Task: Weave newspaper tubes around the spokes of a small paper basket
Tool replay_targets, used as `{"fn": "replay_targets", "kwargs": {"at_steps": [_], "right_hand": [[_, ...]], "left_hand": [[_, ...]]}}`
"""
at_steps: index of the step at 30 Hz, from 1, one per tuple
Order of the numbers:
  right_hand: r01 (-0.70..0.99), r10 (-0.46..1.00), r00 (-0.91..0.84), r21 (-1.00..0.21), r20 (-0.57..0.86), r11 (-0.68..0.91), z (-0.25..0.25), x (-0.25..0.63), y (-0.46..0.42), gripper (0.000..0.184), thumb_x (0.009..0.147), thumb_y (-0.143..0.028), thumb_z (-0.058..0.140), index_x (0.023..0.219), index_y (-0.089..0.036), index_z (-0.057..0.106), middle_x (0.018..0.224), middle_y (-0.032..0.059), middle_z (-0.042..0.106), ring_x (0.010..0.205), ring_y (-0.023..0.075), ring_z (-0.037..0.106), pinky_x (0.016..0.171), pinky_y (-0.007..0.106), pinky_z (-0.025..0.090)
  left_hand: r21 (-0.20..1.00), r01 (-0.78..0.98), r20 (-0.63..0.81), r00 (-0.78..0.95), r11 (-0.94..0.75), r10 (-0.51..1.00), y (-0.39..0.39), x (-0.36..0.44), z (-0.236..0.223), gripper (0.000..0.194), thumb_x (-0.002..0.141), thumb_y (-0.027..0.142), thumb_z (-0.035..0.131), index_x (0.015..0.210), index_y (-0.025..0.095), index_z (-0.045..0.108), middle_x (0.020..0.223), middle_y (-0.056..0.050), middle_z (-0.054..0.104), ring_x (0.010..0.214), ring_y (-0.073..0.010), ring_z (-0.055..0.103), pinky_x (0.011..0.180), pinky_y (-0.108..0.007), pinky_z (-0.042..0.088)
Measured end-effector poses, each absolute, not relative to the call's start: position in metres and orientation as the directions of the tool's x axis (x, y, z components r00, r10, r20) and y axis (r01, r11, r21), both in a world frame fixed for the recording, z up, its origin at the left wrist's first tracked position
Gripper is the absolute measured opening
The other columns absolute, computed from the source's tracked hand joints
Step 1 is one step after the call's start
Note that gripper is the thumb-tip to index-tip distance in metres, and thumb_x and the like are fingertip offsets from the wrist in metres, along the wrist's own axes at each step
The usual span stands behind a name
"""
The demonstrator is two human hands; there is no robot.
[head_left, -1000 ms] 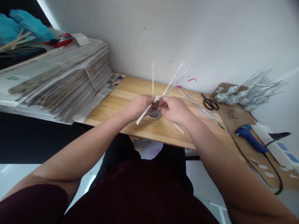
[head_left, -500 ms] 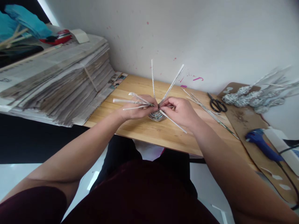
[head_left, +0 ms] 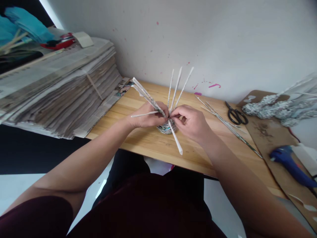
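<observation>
A small woven basket (head_left: 166, 129) of rolled newspaper rests on the wooden table (head_left: 138, 138), its upper part hidden by my fingers. Several rolled paper tubes (head_left: 176, 87) stick out of it: some point up toward the wall, some lean left over my left hand, and one thick white tube (head_left: 175, 138) slants toward me. My left hand (head_left: 151, 114) is closed around the basket's left side and the tubes there. At the rim, my right hand (head_left: 190, 120) pinches a paper tube between thumb and fingers; which strand it is stays partly hidden.
Tied newspapers (head_left: 94, 82) are stacked high at the left, with a red and black tool (head_left: 59, 42) and blue cloth (head_left: 29, 23) on top. To the right lie loose paper tubes (head_left: 229, 127), black scissors (head_left: 236, 114), braided paper pieces (head_left: 262, 105) and a blue glue gun (head_left: 289, 162) on cardboard (head_left: 262, 132).
Three tubes now stand upright at the back instead of two. The front tube points more toward me, and the left tubes have risen. Both hands stay at the rim.
</observation>
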State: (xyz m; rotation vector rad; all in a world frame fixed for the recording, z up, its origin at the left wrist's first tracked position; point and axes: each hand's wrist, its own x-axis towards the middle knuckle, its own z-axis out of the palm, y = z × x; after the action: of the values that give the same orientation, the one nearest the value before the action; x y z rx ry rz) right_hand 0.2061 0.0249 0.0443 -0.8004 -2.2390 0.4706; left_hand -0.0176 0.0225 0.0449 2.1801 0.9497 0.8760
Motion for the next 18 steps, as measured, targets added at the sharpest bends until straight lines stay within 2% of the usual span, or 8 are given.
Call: {"fn": "replay_targets", "kwargs": {"at_steps": [4,7,9,11,13,15,18], "right_hand": [[0.426,0.569,-0.626,-0.378,0.533,0.822,0.049,0.211,0.02,0.021,0.084,-0.009,0.062,0.098,-0.023,0.069,0.104,0.0079,0.07,0.102,0.0256,0.066,0.09,0.041,0.053],[0.485,0.537,-0.616,-0.26,0.576,0.835,0.047,0.213,0.017,0.019,0.083,-0.02,0.072,0.102,-0.026,0.072,0.107,0.0092,0.07,0.107,0.0308,0.063,0.096,0.049,0.048],[0.486,0.525,-0.628,-0.237,0.574,0.841,0.045,0.213,0.017,0.013,0.087,-0.024,0.073,0.099,-0.029,0.074,0.105,0.0067,0.074,0.105,0.0305,0.063,0.098,0.05,0.045],[0.452,0.534,-0.636,-0.292,0.557,0.843,0.043,0.212,0.019,0.007,0.093,-0.026,0.069,0.095,-0.03,0.074,0.102,0.0045,0.077,0.102,0.0281,0.066,0.097,0.048,0.046],[0.42,0.584,-0.596,-0.407,0.55,0.811,0.042,0.212,0.02,0.011,0.097,-0.029,0.065,0.091,-0.029,0.073,0.097,0.0037,0.078,0.096,0.0255,0.068,0.091,0.044,0.05],[0.393,0.648,-0.538,-0.52,0.539,0.759,0.043,0.21,0.021,0.013,0.098,-0.03,0.063,0.09,-0.028,0.072,0.094,0.0034,0.078,0.09,0.0234,0.07,0.085,0.04,0.052],[0.354,0.703,-0.478,-0.616,0.527,0.703,0.043,0.207,0.02,0.011,0.098,-0.027,0.064,0.089,-0.026,0.07,0.093,0.0023,0.078,0.086,0.0204,0.071,0.082,0.036,0.053]], "left_hand": [[0.721,0.425,0.329,0.485,-0.548,0.81,0.019,-0.014,0.044,0.009,0.083,0.023,0.065,0.082,0.016,0.07,0.077,-0.001,0.068,0.072,-0.014,0.062,0.067,-0.025,0.047],[0.7,0.459,0.32,0.482,-0.546,0.816,0.016,-0.012,0.045,0.009,0.084,0.023,0.065,0.082,0.016,0.069,0.075,-0.001,0.067,0.071,-0.0138,0.061,0.065,-0.025,0.045],[0.679,0.484,0.314,0.488,-0.552,0.814,0.016,-0.011,0.047,0.008,0.084,0.023,0.065,0.081,0.016,0.069,0.076,-0.002,0.068,0.072,-0.014,0.061,0.066,-0.025,0.046],[0.653,0.51,0.316,0.488,-0.56,0.814,0.016,-0.01,0.048,0.008,0.084,0.023,0.065,0.08,0.016,0.069,0.076,-0.002,0.068,0.073,-0.0143,0.061,0.067,-0.026,0.046],[0.64,0.527,0.311,0.487,-0.559,0.816,0.016,-0.009,0.049,0.008,0.084,0.023,0.066,0.08,0.016,0.069,0.078,-0.002,0.069,0.075,-0.0151,0.062,0.069,-0.027,0.046],[0.639,0.539,0.293,0.489,-0.548,0.822,0.015,-0.007,0.05,0.006,0.084,0.022,0.066,0.082,0.017,0.069,0.08,-0.003,0.07,0.078,-0.0158,0.063,0.071,-0.028,0.047],[0.617,0.557,0.261,0.522,-0.556,0.812,0.013,-0.004,0.054,0.005,0.086,0.019,0.064,0.086,0.016,0.069,0.088,-0.005,0.072,0.082,-0.0166,0.063,0.075,-0.029,0.049]]}}
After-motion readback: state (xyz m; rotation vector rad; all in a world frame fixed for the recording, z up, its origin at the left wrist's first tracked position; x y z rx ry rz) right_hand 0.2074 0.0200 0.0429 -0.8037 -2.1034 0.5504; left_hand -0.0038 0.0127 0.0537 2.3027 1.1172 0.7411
